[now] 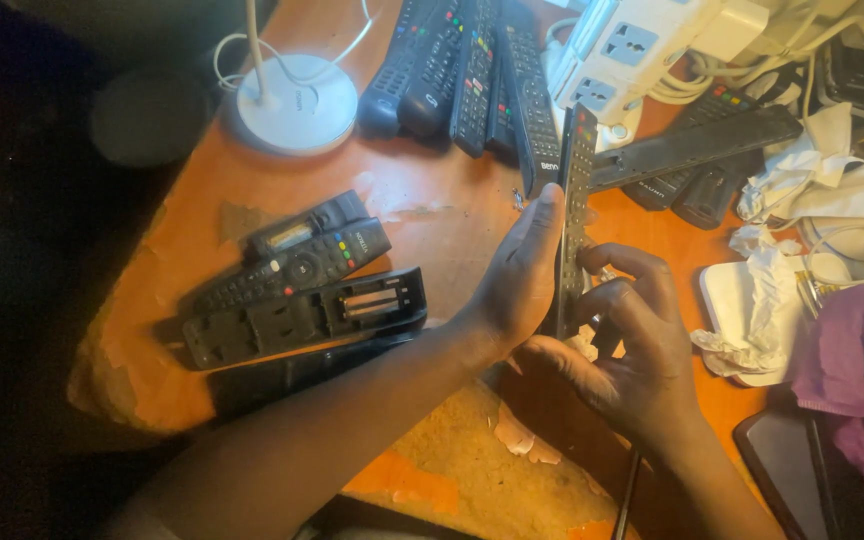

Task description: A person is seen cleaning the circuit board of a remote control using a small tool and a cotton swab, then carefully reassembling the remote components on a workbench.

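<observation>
The remote point(574, 215) at frame centre, held edge-up between both hands, looks like matt black plastic with rubbery buttons. The open shell point(302, 318) at left is dull black plastic, ribbed inside. The tabletop point(432, 215) is orange laminate, smooth but scuffed, peeled at the bottom to rough, fibrous board point(472, 465). The lamp base point(297, 103), upper left, is glossy white plastic. Crumpled white tissue point(797, 170) and purple cloth point(857, 370) lie at right.
</observation>
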